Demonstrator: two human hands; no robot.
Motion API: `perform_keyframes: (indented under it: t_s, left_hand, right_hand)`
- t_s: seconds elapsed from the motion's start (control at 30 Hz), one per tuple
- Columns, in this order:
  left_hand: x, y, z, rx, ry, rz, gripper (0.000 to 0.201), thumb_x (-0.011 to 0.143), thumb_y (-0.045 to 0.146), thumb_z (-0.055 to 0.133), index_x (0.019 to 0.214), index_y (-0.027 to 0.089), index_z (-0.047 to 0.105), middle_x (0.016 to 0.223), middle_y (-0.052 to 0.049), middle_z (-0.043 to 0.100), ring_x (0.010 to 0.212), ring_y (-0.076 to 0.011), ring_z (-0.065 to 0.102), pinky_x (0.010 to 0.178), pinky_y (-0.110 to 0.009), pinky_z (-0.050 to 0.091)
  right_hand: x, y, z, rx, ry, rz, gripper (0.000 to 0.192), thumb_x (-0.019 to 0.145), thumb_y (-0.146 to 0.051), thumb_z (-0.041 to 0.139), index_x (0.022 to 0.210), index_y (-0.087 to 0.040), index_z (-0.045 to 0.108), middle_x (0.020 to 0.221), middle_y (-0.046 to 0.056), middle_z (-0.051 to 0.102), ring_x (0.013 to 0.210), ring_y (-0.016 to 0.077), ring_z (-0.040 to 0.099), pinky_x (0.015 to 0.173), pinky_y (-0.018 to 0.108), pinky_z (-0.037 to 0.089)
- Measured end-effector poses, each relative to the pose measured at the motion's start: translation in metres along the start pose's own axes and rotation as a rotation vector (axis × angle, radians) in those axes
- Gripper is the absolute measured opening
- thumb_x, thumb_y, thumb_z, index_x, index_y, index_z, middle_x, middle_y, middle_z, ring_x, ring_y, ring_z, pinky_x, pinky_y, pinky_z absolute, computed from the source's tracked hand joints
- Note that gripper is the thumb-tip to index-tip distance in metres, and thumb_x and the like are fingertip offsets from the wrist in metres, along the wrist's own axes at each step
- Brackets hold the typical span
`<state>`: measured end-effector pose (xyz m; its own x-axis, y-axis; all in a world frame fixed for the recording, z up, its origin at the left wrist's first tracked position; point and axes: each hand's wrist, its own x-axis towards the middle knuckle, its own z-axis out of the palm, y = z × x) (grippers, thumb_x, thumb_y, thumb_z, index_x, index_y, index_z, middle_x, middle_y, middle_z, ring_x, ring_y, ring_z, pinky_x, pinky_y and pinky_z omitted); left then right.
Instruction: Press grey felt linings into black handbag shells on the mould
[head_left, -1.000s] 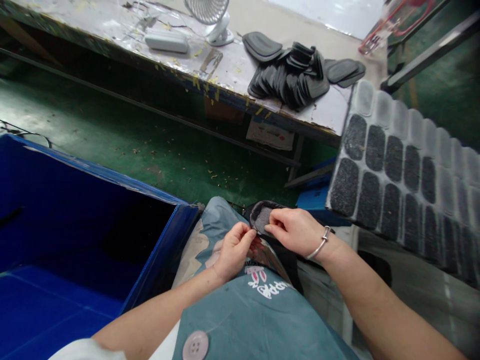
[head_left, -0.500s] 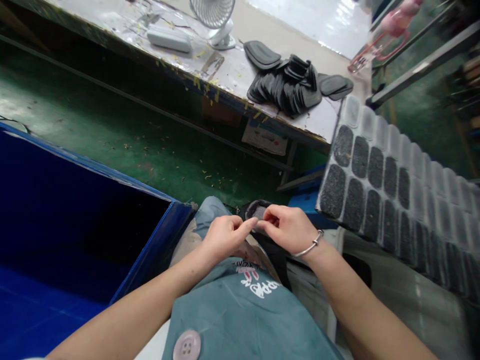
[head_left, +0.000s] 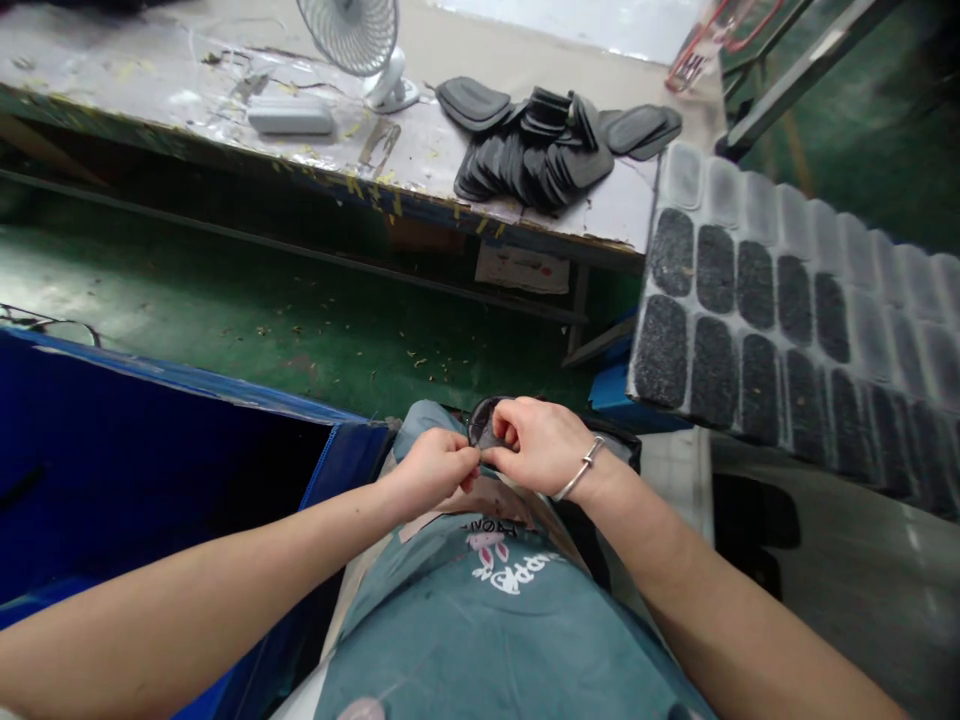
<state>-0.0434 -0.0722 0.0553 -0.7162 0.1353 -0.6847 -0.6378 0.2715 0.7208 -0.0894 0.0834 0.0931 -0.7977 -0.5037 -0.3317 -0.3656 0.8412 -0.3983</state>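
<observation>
A small dark grey pad (head_left: 484,430) with a black rim sits over my lap, mostly hidden by fingers. My right hand (head_left: 536,445), with a metal bangle on its wrist, grips the pad from the right. My left hand (head_left: 435,470) pinches at the pad's near-left edge, fingertips touching those of the right hand. A sheet of several similar grey pads (head_left: 757,330) leans at my right. A pile of black pads (head_left: 540,145) lies on the workbench (head_left: 225,110) ahead.
A deep blue bin (head_left: 150,450) stands at my left. On the workbench are a small white fan (head_left: 360,45) and a white case (head_left: 291,117). Green floor with scraps lies between the bench and me. A teal apron (head_left: 495,620) covers my lap.
Both hands have closed tighter over the pad, hiding more of it, and moved slightly left. The view has shifted, showing more of the workbench.
</observation>
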Motion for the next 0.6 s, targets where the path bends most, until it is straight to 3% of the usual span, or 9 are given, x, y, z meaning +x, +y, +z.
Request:
perform_keyframes:
  t_s: [0.27, 0.47, 0.6]
  left_hand:
    - [-0.005, -0.001, -0.006, -0.021, -0.032, -0.02, 0.032, 0.07, 0.042, 0.054, 0.052, 0.016, 0.053, 0.046, 0.001, 0.046, 0.043, -0.0085, 0.037, 0.042, -0.021, 0.024]
    - [-0.008, 0.007, -0.01, -0.057, -0.073, -0.069, 0.027, 0.068, 0.039, 0.054, 0.056, 0.015, 0.054, 0.048, 0.002, 0.045, 0.044, -0.0076, 0.036, 0.042, -0.021, 0.022]
    - [-0.009, 0.009, -0.012, -0.075, -0.062, -0.085, 0.026, 0.068, 0.039, 0.055, 0.057, 0.015, 0.052, 0.049, 0.003, 0.043, 0.044, -0.0067, 0.034, 0.042, -0.02, 0.02]
  right_hand:
    - [0.015, 0.0, -0.01, -0.06, -0.096, 0.009, 0.015, 0.069, -0.039, 0.06, 0.074, -0.025, 0.062, 0.073, -0.001, 0.068, 0.068, 0.0179, 0.061, 0.053, 0.027, 0.033]
    - [0.02, -0.001, -0.013, -0.057, -0.132, 0.005, 0.022, 0.068, -0.047, 0.06, 0.072, -0.025, 0.063, 0.073, -0.001, 0.07, 0.069, 0.019, 0.063, 0.053, 0.027, 0.036]
    - [0.02, -0.006, -0.016, -0.086, -0.137, 0.018, 0.019, 0.067, -0.043, 0.06, 0.075, -0.026, 0.065, 0.076, 0.002, 0.07, 0.072, 0.0221, 0.065, 0.054, 0.028, 0.04]
